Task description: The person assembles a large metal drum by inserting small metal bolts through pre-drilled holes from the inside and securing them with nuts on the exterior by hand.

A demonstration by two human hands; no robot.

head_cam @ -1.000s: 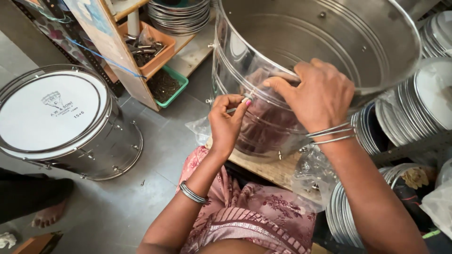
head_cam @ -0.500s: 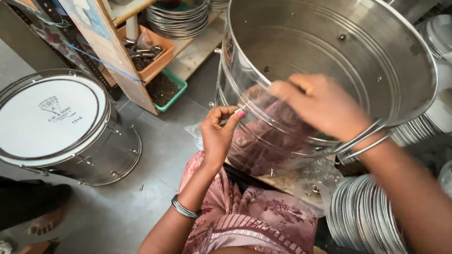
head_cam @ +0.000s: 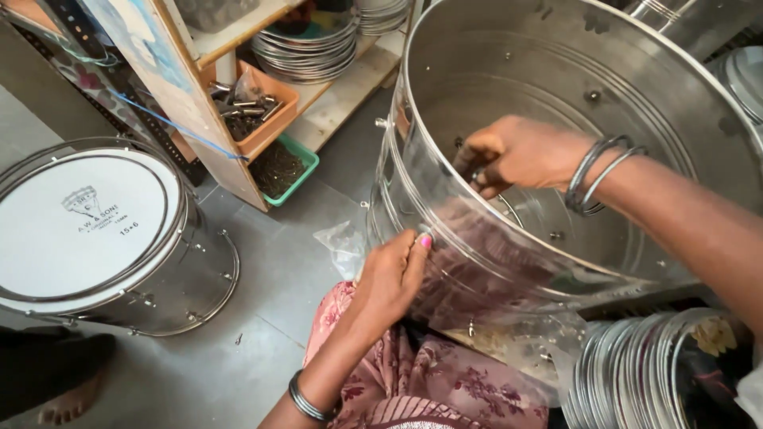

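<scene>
Around both hands sits a big shiny steel drum shell (head_cam: 636, 103), open end up, tilted toward the camera, its curved wall taking up most of the upper right. Right hand (head_cam: 520, 155) reaches over the rim and down inside the shell, fingers curled and pinched against the inner wall on something small; cannot tell what it is. Two thin metal bangles (head_cam: 596, 171) on that wrist. Left hand (head_cam: 389, 278) is outside the shell, below and left of the right hand, fingertips and thumb with pink nail pressed to the outer wall just under the rim, pinching there; what it pinches is hidden. Dark bangle (head_cam: 306, 397) on the left wrist.

Far left of the left hand stands a finished drum (head_cam: 87, 230) with white head and metal hoop, on the grey floor (head_cam: 262, 318), well apart from the shell. Above and left of the left hand, a wooden shelf unit (head_cam: 199, 103) carrying stacked metal hoops (head_cam: 306, 48). Under it an orange tray (head_cam: 266, 115) of metal bolts and, just beside, a green tray (head_cam: 286, 167) with dark small parts. Below the right hand, lower right, more metal hoops (head_cam: 636, 365) stand on edge. Clear plastic bag (head_cam: 338, 242) lies crumpled just left of the left hand, near the shell's base. Pink floral cloth (head_cam: 429, 381) covers the lap under the left arm. A bare foot (head_cam: 67, 405) shows at bottom left.
</scene>
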